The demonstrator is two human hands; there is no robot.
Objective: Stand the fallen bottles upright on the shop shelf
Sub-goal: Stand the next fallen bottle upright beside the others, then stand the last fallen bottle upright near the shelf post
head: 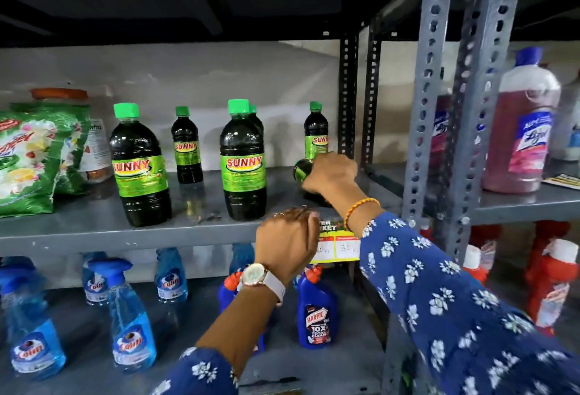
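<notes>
Dark green Sunny bottles with green caps stand on the grey middle shelf point(94, 231): a large one point(139, 165) at the left, a small one point(186, 146) behind it, a large one point(243, 159) in the middle, a small one point(315, 131) at the back right. Another dark bottle point(302, 170) lies tilted at the right, and my right hand point(332, 174) is closed around it, covering most of it. My left hand point(285, 240) rests on the shelf's front edge with fingers curled, holding nothing.
Green detergent bags point(28, 156) fill the shelf's left end. Blue Colin spray bottles point(131, 325) and a Harpic bottle point(317, 310) stand on the shelf below. Perforated grey uprights point(430, 112) bound the right side. A pink Lizol bottle point(521, 131) stands on the neighbouring rack.
</notes>
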